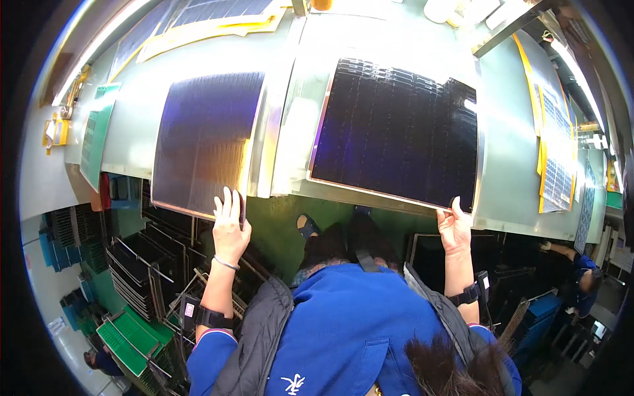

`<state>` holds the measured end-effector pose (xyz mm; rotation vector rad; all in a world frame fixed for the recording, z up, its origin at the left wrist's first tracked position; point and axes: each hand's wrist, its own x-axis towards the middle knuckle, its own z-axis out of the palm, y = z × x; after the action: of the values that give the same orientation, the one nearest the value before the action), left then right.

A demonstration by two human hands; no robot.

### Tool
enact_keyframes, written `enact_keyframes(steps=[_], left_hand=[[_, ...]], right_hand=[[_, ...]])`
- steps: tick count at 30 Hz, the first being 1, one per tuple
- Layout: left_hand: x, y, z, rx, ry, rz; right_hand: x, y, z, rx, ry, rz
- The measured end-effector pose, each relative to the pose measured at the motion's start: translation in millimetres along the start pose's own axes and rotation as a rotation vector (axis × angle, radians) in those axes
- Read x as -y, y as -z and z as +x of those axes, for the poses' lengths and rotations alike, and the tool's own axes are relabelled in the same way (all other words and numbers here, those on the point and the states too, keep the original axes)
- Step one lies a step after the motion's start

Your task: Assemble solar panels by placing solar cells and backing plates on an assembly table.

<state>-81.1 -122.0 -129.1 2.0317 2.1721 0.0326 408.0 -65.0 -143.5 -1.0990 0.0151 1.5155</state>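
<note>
Two dark, solar-cell-like panels lie before me on the pale worktop. The left panel (208,125) is bluish black with a brown sheen near its front. My left hand (231,231) rests at its near right corner, with its fingers stretched out and touching the edge. The right panel (396,132) is blacker, with a thin light border and glare along its far side. Its front edge reaches the table's front. My right hand (454,228) pinches its near right corner between thumb and fingers; the fingertips under the edge are partly hidden.
Blue-gridded panels with yellow edging (556,145) lie at the right. More yellow-edged sheets (211,33) are at the back left, and a green board (99,135) is at the left. Racks of dark boards (135,267) stand below. Other people (584,284) are at the lower right and lower left.
</note>
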Motion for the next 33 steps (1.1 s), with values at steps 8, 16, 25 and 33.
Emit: enact_keyframes(steps=[8,16,25,33], left_hand=[[-25.8,28.4,10.4,0.081,-0.173,-0.125],[-80.1,16.7,63.8,0.011,-0.481,-0.388],[-99.7,5.1,91.3,0.112,-0.624,-0.347],[-104.7,-10.4,93.4,0.11,-0.636,-0.312]], right_hand=[[3.3,21.8,-23.9,-0.054,-0.022,-0.026],[-5.7,45.6,-76.3,-0.118,-0.053,0.003],[-6.6,28.1,-81.5,-0.181,0.01,0.035],[4.8,22.8,-86.1,0.003,0.107,0.015]])
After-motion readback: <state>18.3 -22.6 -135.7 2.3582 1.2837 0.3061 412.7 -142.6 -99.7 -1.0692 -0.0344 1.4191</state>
